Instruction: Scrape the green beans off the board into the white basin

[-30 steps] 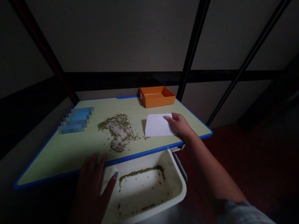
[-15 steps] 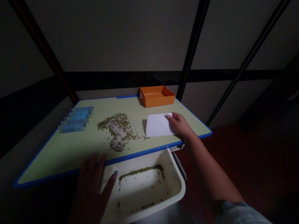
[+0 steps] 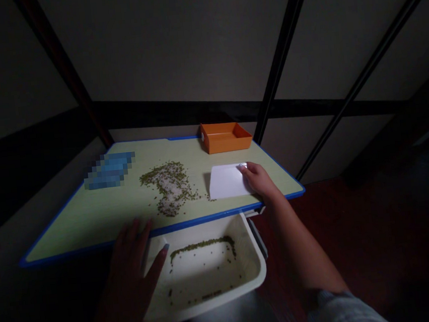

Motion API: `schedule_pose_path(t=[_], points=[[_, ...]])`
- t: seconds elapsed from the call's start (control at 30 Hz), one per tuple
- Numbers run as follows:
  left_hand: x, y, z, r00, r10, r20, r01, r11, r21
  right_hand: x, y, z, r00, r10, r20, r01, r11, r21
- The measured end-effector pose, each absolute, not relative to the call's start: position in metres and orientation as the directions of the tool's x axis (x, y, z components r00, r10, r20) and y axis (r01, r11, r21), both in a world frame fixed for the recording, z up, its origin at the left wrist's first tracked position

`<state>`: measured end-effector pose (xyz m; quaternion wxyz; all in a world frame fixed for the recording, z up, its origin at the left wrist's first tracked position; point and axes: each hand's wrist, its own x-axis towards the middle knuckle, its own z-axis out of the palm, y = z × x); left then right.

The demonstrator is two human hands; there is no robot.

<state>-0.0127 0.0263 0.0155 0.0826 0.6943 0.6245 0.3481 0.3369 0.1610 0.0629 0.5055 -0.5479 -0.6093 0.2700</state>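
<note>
Between the thumb and fingers of my right hand (image 3: 258,179) is a white flat scraper (image 3: 227,181), tilted on the tabletop right of the grains. A spread of small green beans mixed with white rice-like grains (image 3: 170,185) lies across the middle of the table (image 3: 83,219). My left hand (image 3: 135,262) has its fingers spread, fingertips at the table's front edge and thumb over the left side of a white plastic bin (image 3: 209,268). Green beans line the far inside edge of the bin, with a few scattered over its bottom.
An orange open tray (image 3: 228,142) stands at the table's back right. On the left lies a blurred-out blue item (image 3: 111,170). A blue rim (image 3: 201,219) edges the table, and a panelled wall (image 3: 173,48) rises behind it.
The white scraper has shifted very slightly toward the table's front edge in my right hand. My left hand, the grains and the bin look unchanged.
</note>
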Motion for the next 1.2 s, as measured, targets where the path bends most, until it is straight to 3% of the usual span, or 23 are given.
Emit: schedule_pose_path(t=[0.67,1.2], points=[[-0.0116,0.0263,0.0153,-0.029,0.911,0.412,0.809,-0.221,0.545,0.3315,0.1564,0.0664,0.126,0.933,0.338,0.422,0.258,-0.869],[-0.0099,0.0262,0.0169,-0.021,0.918,0.395,0.815,-0.213,0.539,0.3347,0.1562,0.0647,0.083,0.961,0.263,0.342,0.221,-0.913]])
